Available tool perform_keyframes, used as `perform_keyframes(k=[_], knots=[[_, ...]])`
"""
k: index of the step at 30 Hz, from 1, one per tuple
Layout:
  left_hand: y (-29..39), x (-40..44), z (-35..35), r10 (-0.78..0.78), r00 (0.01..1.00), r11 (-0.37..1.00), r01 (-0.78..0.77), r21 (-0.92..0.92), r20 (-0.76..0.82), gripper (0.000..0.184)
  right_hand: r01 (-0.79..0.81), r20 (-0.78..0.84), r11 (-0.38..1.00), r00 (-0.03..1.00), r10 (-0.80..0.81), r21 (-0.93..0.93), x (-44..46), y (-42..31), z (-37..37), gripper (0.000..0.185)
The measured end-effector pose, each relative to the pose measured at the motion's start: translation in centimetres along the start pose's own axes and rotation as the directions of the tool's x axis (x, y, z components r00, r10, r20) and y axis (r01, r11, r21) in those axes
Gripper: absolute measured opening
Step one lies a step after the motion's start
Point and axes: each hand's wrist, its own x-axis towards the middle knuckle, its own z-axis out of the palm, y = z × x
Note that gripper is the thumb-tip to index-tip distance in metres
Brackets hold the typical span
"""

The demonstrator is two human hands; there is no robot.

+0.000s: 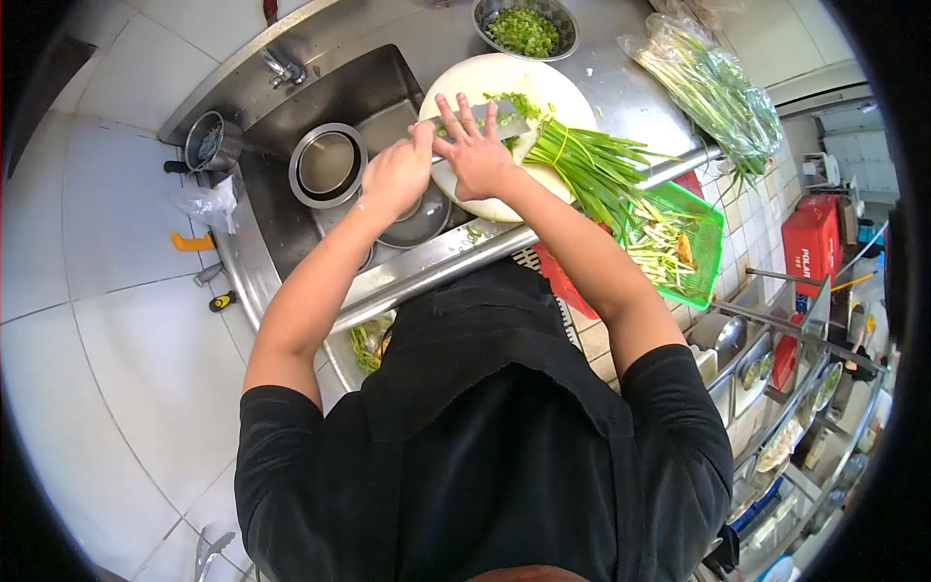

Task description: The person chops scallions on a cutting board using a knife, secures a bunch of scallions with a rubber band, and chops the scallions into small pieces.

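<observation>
My left hand (396, 177) is closed round the handle of a knife, whose wide blade (514, 124) points right over a round white cutting board (465, 82). Flat against the blade lies my right hand (475, 160), its fingers spread. Chopped green bits (519, 102) show on the board beyond the blade. A bunch of green onions (592, 165), tied with a band, stretches from beside my right hand past the board's right edge. The board rests across the sink's front edge and counter.
The steel sink (276, 126) holds metal bowls (330, 165). Behind the board stands a colander (482, 21) of chopped greens. Bagged green onions (713, 92) lie at the right. A green basket (713, 238) of trimmings sits below the counter edge, near metal shelving (824, 339).
</observation>
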Motion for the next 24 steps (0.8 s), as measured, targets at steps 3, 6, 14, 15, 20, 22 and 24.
perform_keyframes(k=[3,6,14,15,20,22,24], knots=[[-2.4,-1.0,-1.2,0.1,0.995,0.987,-0.098,0.129,-0.008,0.053,-0.014,-0.025,0.999,1.0,0.014,0.03,0.6,0.2,2.0,0.125],[-4.3,-1.4,-3.9,0.108,0.992,0.981,-0.117,0.152,0.067,0.058,-0.102,0.072,0.993,0.993,0.098,0.056,0.0,1.3,1.1,0.126],[-8.6,-2.0,-10.7,0.125,0.985,0.992,-0.124,-0.016,0.117,0.063,-0.338,0.091,0.941,0.938,0.335,0.028,-1.2,4.5,4.2,0.109],[-9.2,-2.2,-11.0,0.162,0.987,0.983,-0.161,-0.085,0.005,0.056,-0.316,-0.008,0.936,0.947,0.321,0.155,-2.1,4.2,3.7,0.108],[-12.1,-1.2,-3.6,-0.182,0.963,0.645,0.268,-0.715,0.198,0.016,-0.179,-0.265,0.76,0.867,0.422,0.625,-5.7,-1.3,10.3,0.12],[-13.1,-0.4,-0.6,-0.217,0.91,0.427,0.414,-0.804,0.354,0.015,-0.307,-0.194,0.744,0.843,0.502,0.593,-5.0,-2.2,11.4,0.125],[-13.7,-0.3,2.2,-0.22,0.903,0.306,0.423,-0.853,0.369,0.019,-0.403,-0.164,0.756,0.819,0.549,0.516,-3.7,-2.0,12.0,0.129]])
